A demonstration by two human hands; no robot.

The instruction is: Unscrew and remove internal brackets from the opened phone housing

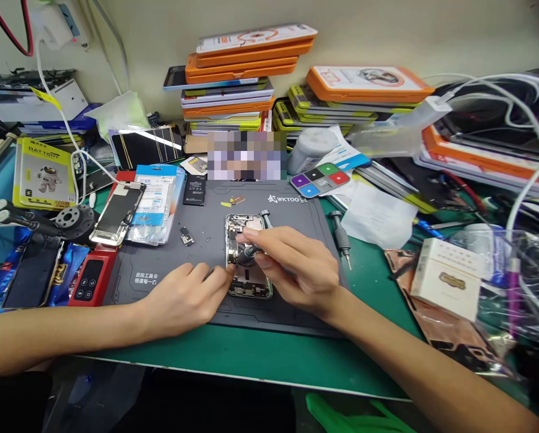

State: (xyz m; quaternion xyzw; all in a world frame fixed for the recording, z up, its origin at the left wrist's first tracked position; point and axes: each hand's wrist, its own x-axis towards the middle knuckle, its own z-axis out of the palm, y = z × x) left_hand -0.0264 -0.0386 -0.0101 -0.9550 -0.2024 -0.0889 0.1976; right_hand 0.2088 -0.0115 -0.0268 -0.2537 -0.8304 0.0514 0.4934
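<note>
Centrally, open phone (253, 287) lies flat on mat (287, 210) | right hand (303, 267) pinches driver (246, 257) over it, seemingly for control | left hand (183, 300) curls at its left edge, probably steadying it, grip unclear | battery (194, 190) far left, likely clear of fingers

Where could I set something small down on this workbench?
The grey mat has bare room left of the small metal part, beyond the left hand, and between the right hand and the spare screwdriver. The green bench is bare between the forearms, nearest the edge. Crowded: around the opened phone, both sides, and stacked cases behind.
</note>
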